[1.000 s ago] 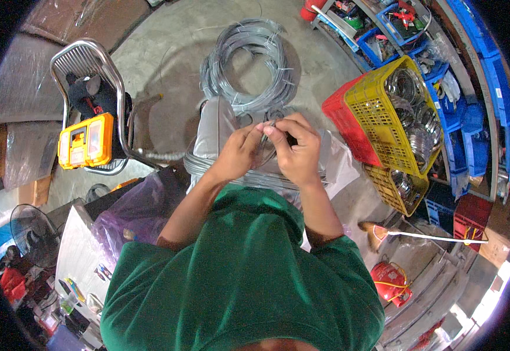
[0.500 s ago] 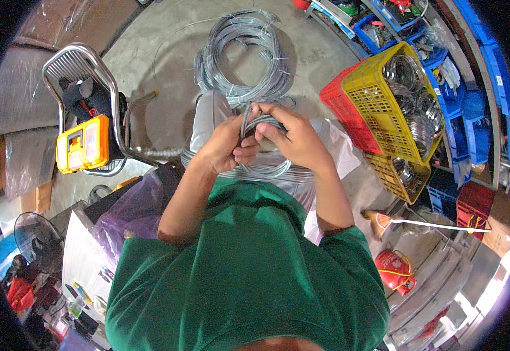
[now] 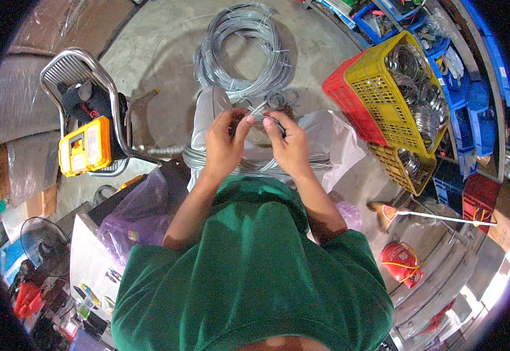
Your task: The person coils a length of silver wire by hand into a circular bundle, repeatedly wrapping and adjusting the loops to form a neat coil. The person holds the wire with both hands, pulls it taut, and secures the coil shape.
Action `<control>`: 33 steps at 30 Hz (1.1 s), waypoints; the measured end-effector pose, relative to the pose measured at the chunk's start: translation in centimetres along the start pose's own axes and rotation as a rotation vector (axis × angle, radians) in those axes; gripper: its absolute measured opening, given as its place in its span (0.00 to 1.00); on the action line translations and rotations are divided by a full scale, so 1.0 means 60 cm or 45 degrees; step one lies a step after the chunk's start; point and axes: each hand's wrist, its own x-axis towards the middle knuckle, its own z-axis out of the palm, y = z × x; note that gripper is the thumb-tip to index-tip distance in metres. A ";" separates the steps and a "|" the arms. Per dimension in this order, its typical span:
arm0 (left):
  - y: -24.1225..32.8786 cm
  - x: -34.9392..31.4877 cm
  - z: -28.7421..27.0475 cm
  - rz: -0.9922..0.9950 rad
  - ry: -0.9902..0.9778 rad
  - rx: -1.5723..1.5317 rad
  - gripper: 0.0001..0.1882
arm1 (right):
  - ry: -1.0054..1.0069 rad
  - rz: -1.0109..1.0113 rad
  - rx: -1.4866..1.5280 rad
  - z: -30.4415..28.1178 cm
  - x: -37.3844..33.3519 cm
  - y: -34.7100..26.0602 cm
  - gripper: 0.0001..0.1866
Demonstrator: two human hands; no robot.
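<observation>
In front of my lap, strands of grey wire (image 3: pixel 258 109) cross between my two hands. My left hand (image 3: pixel 224 137) pinches the wire with its thumb and fingers on one side of the crossing. On the other side my right hand (image 3: pixel 292 143) grips it too, thumb toward the left thumb; something dark shows in its curled fingers, too small to name. A coil of grey wire (image 3: pixel 195 162) lies across my thighs, its middle partly hidden by my forearms and green shirt. Small wire loops (image 3: pixel 279 100) stick out just past my fingertips.
A large tied coil of grey wire (image 3: pixel 206 58) lies on the concrete floor ahead. To the right stand a yellow crate (image 3: pixel 378 82) with shiny wire coils and a red crate (image 3: pixel 348 96). At left, a metal-framed chair (image 3: pixel 114 93) carries a yellow case (image 3: pixel 85 146).
The wire bundle held close between my hands now shows as crossed strands. My hands have moved apart, the left turning palm inward, and both sit slightly nearer my body.
</observation>
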 end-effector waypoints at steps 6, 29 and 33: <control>0.004 -0.005 0.003 0.125 0.120 0.062 0.11 | -0.029 0.048 0.041 0.005 -0.016 -0.007 0.15; 0.018 -0.003 -0.031 -0.434 -0.306 -0.540 0.15 | -0.104 -0.475 -0.152 -0.023 -0.030 0.006 0.13; 0.021 -0.003 -0.041 -0.468 -0.431 -0.498 0.15 | -0.077 -0.555 -0.205 -0.026 -0.037 0.007 0.14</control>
